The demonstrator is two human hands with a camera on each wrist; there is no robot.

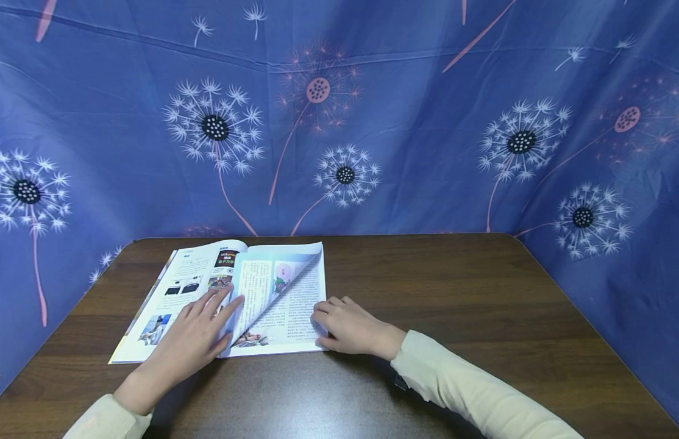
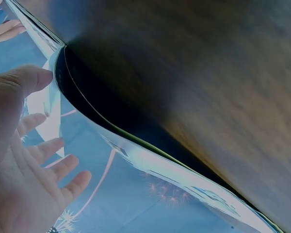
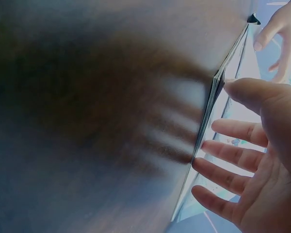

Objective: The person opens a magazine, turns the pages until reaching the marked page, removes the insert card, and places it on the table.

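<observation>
An open magazine (image 1: 194, 268) with printed text and pictures lies on the table. One of its pages (image 1: 252, 274) is lifted and curls over toward the left, above the right-hand side. My left hand (image 1: 191, 332) lies over the lower middle of the magazine, fingers spread, against the turning page near the spine. At the magazine's right edge is my right hand (image 1: 350, 326), its fingertips and thumb touching the edge near the lower corner. In the right wrist view the right hand (image 3: 252, 155) has its fingers extended along the stacked page edges (image 3: 211, 104).
The dark brown wooden table (image 1: 455, 292) extends right of the magazine and in front of it. Behind and beside it hangs a blue curtain (image 1: 416, 122) with a dandelion print. A small dark object (image 1: 400, 383) shows under the right sleeve (image 1: 455, 378).
</observation>
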